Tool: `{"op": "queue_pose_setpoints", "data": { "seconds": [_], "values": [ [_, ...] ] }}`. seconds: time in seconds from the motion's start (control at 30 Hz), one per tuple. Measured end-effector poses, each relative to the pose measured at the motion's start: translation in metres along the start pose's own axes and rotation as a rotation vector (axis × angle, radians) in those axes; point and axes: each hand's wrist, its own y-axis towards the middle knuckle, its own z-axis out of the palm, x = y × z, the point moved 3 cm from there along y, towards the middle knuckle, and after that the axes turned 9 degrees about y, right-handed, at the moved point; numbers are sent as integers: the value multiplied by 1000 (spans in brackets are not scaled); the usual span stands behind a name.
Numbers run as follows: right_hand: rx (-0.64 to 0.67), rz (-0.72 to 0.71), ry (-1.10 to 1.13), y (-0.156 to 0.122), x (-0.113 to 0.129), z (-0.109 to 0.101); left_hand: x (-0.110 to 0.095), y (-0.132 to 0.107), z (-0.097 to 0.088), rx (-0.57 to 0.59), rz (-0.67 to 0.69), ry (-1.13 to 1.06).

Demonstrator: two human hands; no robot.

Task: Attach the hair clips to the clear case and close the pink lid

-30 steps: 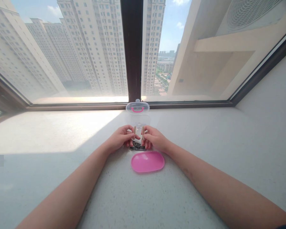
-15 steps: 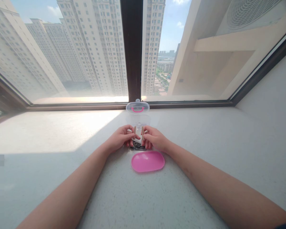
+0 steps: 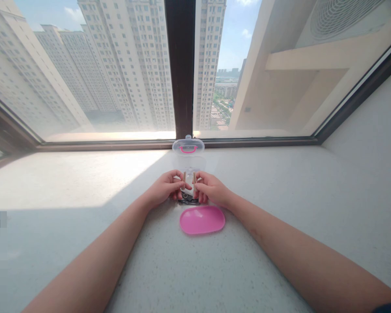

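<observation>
Left hand: the left hand (image 3: 165, 187) pinches the left tan piece (image 3: 184, 177), thin and near upright, between thumb and fingers.
Right hand: the right hand (image 3: 211, 187) grips the right tan piece (image 3: 194, 177) likewise; a narrow gap parts the two.
Tan pieces' risk: the grips look light and take in little surface, so a slip of the thumb could drop either one; if the hands drift inward, the ends could knock.
Dark item: a black item (image 3: 189, 201) with a ring-like mark lies just below the gap, close to both hands; a dropped piece would probably land on it.
Pink tray: the oval pink tray (image 3: 198, 221) rests nearer the person; a wrist pulled back low could nudge it.
Clear box: beyond the hands, the clear box (image 3: 189, 163) has its lid (image 3: 188, 144) raised, pink handle (image 3: 188, 151) showing.
Hard to see: curled fingers cover the pieces' lower ends; the box's see-through walls blur into the sill (image 3: 195, 269); the right sleeve (image 3: 389, 308) is cut off.
</observation>
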Motion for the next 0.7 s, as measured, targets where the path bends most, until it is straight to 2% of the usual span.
{"op": "queue_pose_setpoints", "data": {
  "seconds": [0.7],
  "values": [
    [24,-18,-34,-1,-2,-2,-2,-1,0,-3,-1,-1]
  ]
}}
